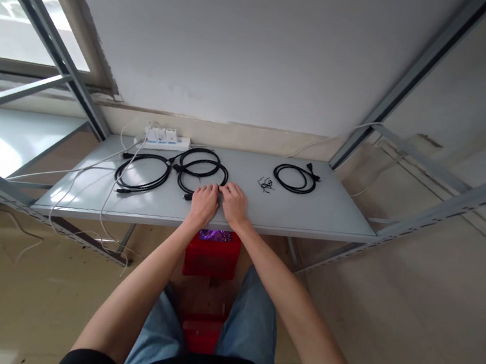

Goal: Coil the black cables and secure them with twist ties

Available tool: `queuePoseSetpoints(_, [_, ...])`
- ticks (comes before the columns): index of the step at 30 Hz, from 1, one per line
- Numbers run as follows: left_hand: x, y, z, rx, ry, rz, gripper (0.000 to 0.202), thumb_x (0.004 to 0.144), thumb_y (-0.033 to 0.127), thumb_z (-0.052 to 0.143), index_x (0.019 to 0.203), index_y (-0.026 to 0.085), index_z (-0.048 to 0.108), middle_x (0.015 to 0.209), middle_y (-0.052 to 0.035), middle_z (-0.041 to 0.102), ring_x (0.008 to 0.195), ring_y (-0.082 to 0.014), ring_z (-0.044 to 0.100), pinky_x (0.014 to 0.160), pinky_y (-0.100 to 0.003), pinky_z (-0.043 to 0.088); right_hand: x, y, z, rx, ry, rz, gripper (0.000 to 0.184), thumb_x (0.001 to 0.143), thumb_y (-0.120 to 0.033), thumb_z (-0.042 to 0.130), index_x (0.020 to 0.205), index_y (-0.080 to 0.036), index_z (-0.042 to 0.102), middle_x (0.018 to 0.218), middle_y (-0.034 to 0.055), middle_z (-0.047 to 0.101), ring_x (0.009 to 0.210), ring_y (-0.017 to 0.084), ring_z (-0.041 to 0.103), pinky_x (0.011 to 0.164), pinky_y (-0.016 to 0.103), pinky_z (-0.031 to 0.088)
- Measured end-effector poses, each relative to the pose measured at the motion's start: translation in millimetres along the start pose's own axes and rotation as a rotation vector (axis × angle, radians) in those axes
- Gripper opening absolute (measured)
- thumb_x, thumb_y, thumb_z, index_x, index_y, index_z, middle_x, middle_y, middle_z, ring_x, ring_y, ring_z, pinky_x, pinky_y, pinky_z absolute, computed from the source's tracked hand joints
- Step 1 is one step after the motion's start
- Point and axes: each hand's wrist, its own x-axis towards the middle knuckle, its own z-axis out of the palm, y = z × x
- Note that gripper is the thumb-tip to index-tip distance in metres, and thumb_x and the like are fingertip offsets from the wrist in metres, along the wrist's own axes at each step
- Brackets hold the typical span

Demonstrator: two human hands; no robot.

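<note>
Both hands meet at the near side of a coiled black cable (pixel 227 175) on the grey shelf. My left hand (pixel 204 203) has its fingers closed at the coil's lower edge. Close against it, my right hand (pixel 233 204) is also closed, its fingertips on the same stretch of cable. The fingers hide what lies exactly between them. A black plug end shows just left of my left hand. Two loops of black cable overlap here, and another black cable coil (pixel 140 187) lies to their left. Several short thin black ties (pixel 265 184) lie loose to the right of my hands.
A separate black cable coil (pixel 293 189) rests on the right of the shelf (pixel 310 219). A white power strip (pixel 161 144) stands at the back left, with white cords hanging over the front edge. Metal posts frame both sides; a red stool (pixel 211 262) is below.
</note>
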Motion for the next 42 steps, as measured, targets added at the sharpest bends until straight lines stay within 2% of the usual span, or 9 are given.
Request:
queuePoseSetpoints(7, [2.6, -0.2, 2.1, -0.019, -0.017, -0.002, 0.037, 0.100, 0.011, 0.044, 0.135, 0.018, 0.054, 0.118, -0.0158, 0.075, 0.116, -0.0291, 0.069, 0.100, -0.041, 0.045, 2.5, 2.1, -0.2, 0.064, 0.035, 0.050, 0.033, 0.111, -0.018, 0.045, 0.099, -0.020, 0.076, 0.098, 0.0097, 0.069, 0.098, 0.024, 0.061, 0.087, 0.035, 0.048])
queuePoseSetpoints(14, [4.9, -1.7, 3.3, -0.014, -0.034, -0.014, 0.030, 0.098, 0.010, 0.043, 0.122, 0.014, 0.061, 0.116, -0.0175, 0.076, 0.115, -0.0301, 0.070, 0.099, -0.041, 0.047, 2.9, 3.2, 0.4, 0.164, -0.027, 0.002, 0.033, 0.111, -0.017, 0.042, 0.107, -0.022, 0.075, 0.109, 0.0084, 0.068, 0.106, 0.022, 0.060, 0.087, 0.032, 0.049])
queuePoseSetpoints(24, [7.3, -3.9, 4.4, -0.052, -0.042, 0.001, 0.034, 0.098, 0.012, 0.044, 0.129, 0.013, 0.058, 0.109, -0.0172, 0.077, 0.106, -0.0305, 0.074, 0.093, -0.039, 0.049, 8.3, 6.2, 5.2, 0.147, -0.027, 0.003, 0.030, 0.111, -0.017, 0.042, 0.109, -0.022, 0.072, 0.114, 0.0085, 0.065, 0.110, 0.021, 0.060, 0.084, 0.030, 0.049])
queuePoseSetpoints(29, [7.3, -5.3, 5.2, -0.052, -0.043, -0.011, 0.030, 0.104, 0.018, 0.040, 0.127, 0.014, 0.058, 0.106, -0.0164, 0.078, 0.102, -0.0304, 0.075, 0.091, -0.039, 0.049, 8.3, 4.4, 1.1, 0.146, -0.054, 0.004, 0.029, 0.112, -0.019, 0.043, 0.108, -0.022, 0.071, 0.115, 0.0086, 0.065, 0.107, 0.021, 0.061, 0.082, 0.030, 0.049])
queuePoseSetpoints(36, [7.1, -3.5, 4.8, -0.052, -0.044, -0.023, 0.034, 0.109, 0.026, 0.037, 0.134, 0.014, 0.056, 0.109, -0.0180, 0.078, 0.106, -0.0304, 0.075, 0.095, -0.039, 0.049, 8.6, 0.2, -6.7, 0.215, -0.001, 0.067, 0.026, 0.112, -0.023, 0.043, 0.115, -0.023, 0.068, 0.115, 0.0096, 0.069, 0.108, 0.023, 0.064, 0.084, 0.031, 0.050])
queuePoseSetpoints(42, [6.3, -0.9, 4.0, -0.007, -0.064, -0.049, 0.031, 0.110, 0.034, 0.039, 0.124, 0.016, 0.061, 0.105, -0.0167, 0.078, 0.102, -0.0299, 0.075, 0.094, -0.039, 0.048, 7.8, -0.1, -12.7, 0.293, 0.026, 0.158, 0.028, 0.113, -0.025, 0.041, 0.108, -0.023, 0.068, 0.108, 0.0069, 0.073, 0.095, 0.022, 0.068, 0.081, 0.029, 0.049])
